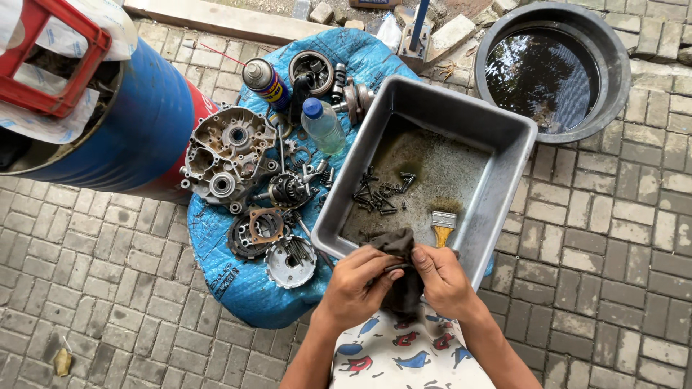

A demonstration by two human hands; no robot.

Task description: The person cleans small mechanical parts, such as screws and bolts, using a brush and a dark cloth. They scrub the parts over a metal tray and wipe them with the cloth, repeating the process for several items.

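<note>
Out on grey paving bricks (108, 259), a blue tarp (231, 277) carries engine parts as left hand (355, 282) and right hand (441, 279) both pinch a dark rag (402, 248) over the metal tray's (504, 180) near rim.

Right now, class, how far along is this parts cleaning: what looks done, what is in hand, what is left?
Done, it seems: engine parts, including a crankcase, lie spread on the blue sheet. In hand: the left hand and right hand work a dark rag around something small, hidden. Left: bolts lie in the tray beside the brush.
</note>
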